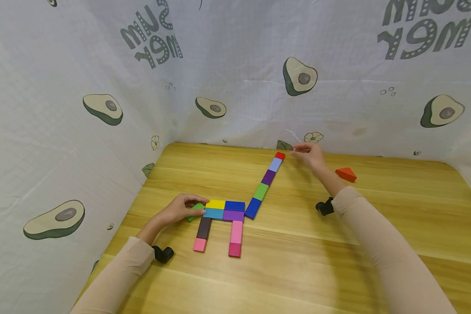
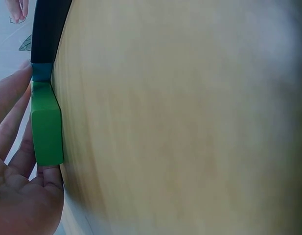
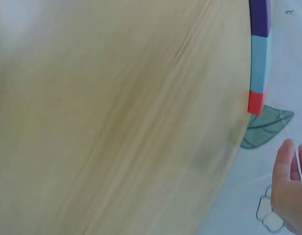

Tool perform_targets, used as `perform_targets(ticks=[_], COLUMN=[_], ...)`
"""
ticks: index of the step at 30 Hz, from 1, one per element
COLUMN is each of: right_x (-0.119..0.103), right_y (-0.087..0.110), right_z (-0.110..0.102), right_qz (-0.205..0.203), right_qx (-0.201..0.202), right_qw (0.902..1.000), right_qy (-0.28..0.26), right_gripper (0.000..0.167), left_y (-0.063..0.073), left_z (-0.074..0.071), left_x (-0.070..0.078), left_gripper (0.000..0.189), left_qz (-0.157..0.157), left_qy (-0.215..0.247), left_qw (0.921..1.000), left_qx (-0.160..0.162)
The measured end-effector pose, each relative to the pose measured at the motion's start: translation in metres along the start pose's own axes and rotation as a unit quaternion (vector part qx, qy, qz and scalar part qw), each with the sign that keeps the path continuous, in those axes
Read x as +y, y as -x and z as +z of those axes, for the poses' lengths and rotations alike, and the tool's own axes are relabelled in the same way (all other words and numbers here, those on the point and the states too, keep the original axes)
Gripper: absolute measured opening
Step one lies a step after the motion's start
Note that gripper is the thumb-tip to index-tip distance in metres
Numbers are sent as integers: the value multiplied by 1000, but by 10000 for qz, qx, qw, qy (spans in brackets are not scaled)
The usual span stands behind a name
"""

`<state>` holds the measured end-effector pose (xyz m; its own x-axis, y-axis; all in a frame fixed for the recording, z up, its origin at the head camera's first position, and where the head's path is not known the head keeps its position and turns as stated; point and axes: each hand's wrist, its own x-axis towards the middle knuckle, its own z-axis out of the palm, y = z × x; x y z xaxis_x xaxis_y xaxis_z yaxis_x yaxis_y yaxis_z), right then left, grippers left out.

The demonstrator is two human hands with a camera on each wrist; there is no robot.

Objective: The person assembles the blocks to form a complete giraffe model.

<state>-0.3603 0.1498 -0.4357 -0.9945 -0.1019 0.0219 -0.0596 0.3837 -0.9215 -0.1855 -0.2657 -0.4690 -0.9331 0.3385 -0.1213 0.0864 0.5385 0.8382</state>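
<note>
My left hand [image 1: 180, 208] curls round a green block [image 2: 47, 134] at the left end of a flat block figure. Its thumb and index fingertip reach the edges of the light blue block [image 1: 213, 213] and the yellow block [image 1: 216, 204]. Beside these two lie a blue block [image 1: 234, 206] and a purple block [image 1: 233, 215]. My right hand [image 1: 311, 156], holding nothing, hovers with loosely bent fingers to the right of the small red block [image 1: 280, 155]. That red block tops a slanted row of pale blue [image 1: 275, 164], dark purple [image 1: 268, 177], green [image 1: 261, 191] and blue blocks.
Two short legs of blocks run down from the figure, one black [image 1: 204, 228] and pink, the other pink [image 1: 236, 232] and magenta. An orange-red triangular block [image 1: 346, 174] lies beyond my right forearm. White printed cloth [image 1: 243, 117] hangs behind the wooden table [image 1: 298, 270].
</note>
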Motion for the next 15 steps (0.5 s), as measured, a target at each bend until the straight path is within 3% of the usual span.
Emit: perform_targets(ticks=[8, 15], right_x=[5, 31], right_y=[25, 39], right_z=[-37, -72], right_qz=[-527, -500], right_qx=[-29, 332], right_qw=[9982, 9959], right_qy=[278, 679], right_gripper=[42, 47], left_y=[-1, 1], left_z=[0, 1], left_x=[0, 1], left_gripper=[40, 40], left_qz=[-115, -36], left_qy=[24, -52], left_qw=[9999, 10000], left_qx=[-16, -30])
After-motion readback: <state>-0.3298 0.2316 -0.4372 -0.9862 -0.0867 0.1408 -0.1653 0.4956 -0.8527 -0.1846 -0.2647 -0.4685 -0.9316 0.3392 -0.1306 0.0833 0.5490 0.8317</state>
